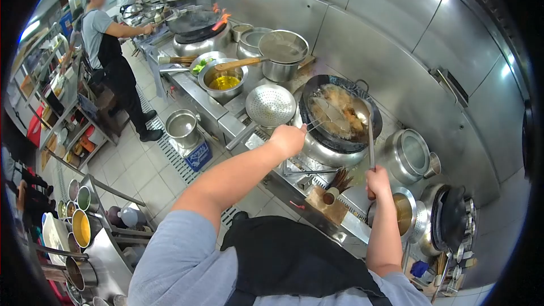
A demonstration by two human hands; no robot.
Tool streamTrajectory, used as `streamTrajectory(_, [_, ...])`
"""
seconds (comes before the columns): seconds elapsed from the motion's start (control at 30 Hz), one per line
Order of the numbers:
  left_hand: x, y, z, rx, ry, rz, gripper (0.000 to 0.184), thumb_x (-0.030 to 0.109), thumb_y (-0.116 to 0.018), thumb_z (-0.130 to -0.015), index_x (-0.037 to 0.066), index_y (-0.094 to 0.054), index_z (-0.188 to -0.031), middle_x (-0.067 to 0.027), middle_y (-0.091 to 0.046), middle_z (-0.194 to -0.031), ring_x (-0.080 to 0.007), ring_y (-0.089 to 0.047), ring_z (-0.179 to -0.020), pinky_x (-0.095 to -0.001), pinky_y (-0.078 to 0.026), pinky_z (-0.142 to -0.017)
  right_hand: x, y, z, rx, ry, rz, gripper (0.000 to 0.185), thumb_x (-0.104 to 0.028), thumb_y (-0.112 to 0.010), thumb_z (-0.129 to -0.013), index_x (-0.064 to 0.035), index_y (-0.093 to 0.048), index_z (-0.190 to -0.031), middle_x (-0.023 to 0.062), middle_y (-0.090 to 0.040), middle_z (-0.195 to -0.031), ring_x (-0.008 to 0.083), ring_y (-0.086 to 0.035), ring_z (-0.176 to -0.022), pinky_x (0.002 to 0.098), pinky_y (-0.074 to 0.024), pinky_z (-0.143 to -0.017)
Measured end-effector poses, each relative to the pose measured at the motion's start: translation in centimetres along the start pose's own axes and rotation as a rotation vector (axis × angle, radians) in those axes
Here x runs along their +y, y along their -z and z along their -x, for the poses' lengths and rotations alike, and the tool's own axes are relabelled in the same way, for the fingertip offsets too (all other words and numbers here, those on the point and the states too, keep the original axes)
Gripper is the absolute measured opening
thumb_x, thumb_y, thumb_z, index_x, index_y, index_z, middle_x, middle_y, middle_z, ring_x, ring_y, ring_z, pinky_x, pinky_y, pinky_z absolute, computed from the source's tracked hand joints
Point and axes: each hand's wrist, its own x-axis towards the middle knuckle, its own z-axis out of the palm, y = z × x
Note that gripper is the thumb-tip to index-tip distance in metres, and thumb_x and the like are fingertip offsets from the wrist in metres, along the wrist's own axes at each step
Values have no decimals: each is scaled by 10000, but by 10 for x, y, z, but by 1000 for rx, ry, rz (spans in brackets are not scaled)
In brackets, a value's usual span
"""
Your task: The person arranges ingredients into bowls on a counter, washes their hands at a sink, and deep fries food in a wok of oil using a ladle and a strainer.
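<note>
In the head view a black wok (309,88) sits on a round steel burner, holding bubbling oil with browned pieces of food (339,97). My left hand (287,140) is closed on the thin handle of a wire skimmer (330,116), whose mesh dips into the wok. My right hand (378,182) grips the long handle of a ladle (371,136). The ladle's bowl is inside the wok on its right side, partly lost among the bubbles. Beside my left hand lies a perforated strainer (271,105) with its handle towards me.
Left of the wok stand a pot of yellow oil (225,83) and a mesh strainer (283,46) on a pot. A lidded steel pot (409,153) is at right. Another person (105,34) works at a flaming wok (195,21). A steel bucket (182,128) stands low, left of the counter.
</note>
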Motion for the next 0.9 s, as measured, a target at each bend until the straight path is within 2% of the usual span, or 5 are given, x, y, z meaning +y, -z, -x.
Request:
streamTrajectory(0.4, [-8, -6, 2, 20, -12, -18, 583, 69, -481, -800, 2, -409, -1374, -131, -687, -822, -285, -677, -704, -399, -541, -609, -22, -8, -133, -88, -94, -342, 110, -91, -573, -834, -29, -492, -796, 67, -543, -600, 177, -516, -425, 323, -420, -385])
streamTrajectory(0.5, [-11, -5, 3, -26, 0, 21, 583, 67, -474, -806, 8, -401, -1381, -140, -688, -850, -285, -679, -729, -400, -545, -628, -29, -26, -127, -173, -256, -709, 101, -91, -566, -838, 1, -528, -824, 76, -543, -614, 196, -522, -433, 343, -405, -379])
streamTrajectory(0.7, [-25, -5, 5, -51, 26, 38, 594, 63, -465, -815, 12, -370, -1399, -150, -684, -892, -288, -677, -770, -402, -544, -647, -32, -17, -125, -116, -76, -149, 121, -100, -559, -849, -37, -499, -764, 65, -527, -591, 178, -499, -415, 328, -419, -385])
streamTrajectory(0.83, [-35, -6, -1, -25, -2, 59, 596, 60, -461, -818, 22, -363, -1405, -149, -684, -878, -297, -677, -754, -409, -542, -641, -34, -13, -125, -122, -68, -108, 105, -111, -555, -858, -37, -513, -797, 62, -528, -596, 168, -496, -420, 313, -412, -393])
streamTrajectory(0.9, [-37, -4, -2, -61, 6, 54, 595, 64, -463, -821, 34, -366, -1407, -151, -685, -865, -305, -676, -738, -416, -540, -638, -40, -17, -120, -218, -246, -519, 97, -130, -542, -873, -36, -518, -868, 54, -532, -613, 152, -485, -437, 298, -386, -395])
